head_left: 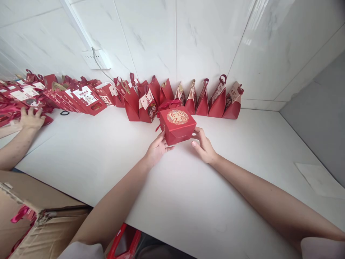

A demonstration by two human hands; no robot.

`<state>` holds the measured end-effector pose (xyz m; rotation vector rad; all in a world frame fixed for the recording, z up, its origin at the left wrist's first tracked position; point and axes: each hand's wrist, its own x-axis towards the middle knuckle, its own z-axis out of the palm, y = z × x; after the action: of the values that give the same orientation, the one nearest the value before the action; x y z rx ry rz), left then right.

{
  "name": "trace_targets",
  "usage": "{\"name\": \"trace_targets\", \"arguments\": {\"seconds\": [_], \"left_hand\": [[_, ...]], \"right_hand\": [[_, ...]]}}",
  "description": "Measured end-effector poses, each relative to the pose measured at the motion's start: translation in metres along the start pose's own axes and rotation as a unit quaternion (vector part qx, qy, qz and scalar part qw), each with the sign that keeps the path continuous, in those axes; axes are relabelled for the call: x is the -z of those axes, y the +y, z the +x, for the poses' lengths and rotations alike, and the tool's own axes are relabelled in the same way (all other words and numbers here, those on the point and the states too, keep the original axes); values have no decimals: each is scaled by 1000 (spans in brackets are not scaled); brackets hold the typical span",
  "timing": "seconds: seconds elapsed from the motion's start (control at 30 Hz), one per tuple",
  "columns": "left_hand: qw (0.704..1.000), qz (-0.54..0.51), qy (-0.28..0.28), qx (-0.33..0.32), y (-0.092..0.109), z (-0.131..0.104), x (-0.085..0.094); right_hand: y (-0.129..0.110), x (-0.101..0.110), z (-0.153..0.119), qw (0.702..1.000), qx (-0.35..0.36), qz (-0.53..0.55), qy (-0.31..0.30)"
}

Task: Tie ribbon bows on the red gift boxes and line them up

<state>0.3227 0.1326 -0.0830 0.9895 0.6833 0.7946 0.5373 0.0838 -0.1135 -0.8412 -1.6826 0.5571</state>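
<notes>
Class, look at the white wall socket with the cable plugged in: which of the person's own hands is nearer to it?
Left. The left hand holds the red cardboard gift box on the side towards the white wall socket; the right hand holds the box's far side.

Both arms reach forward, left hand [157, 148] and right hand [204, 146] cupped inward.
</notes>
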Motion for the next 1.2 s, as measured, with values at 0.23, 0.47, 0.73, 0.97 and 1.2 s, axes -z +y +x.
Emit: {"name": "trace_targets", "arguments": {"seconds": [0.23,0.47,0.73,0.97,1.2], "left_hand": [[999,17,18,-44,4,-2,2],[998,30,15,-55,6,-2,5],[990,69,53,-112,7,-1,6],[982,56,50,-174,5,3,10],[956,166,47,-239,11,1,8]], "right_hand": [[1,3,0,999,-34,-7,6],[0,1,0,998,-56,-34,16],[0,1,2,995,-81,-65,0],[8,-2,1,993,-106,-50,-20],[15,-1,1,995,-62,-78,-7]]}}
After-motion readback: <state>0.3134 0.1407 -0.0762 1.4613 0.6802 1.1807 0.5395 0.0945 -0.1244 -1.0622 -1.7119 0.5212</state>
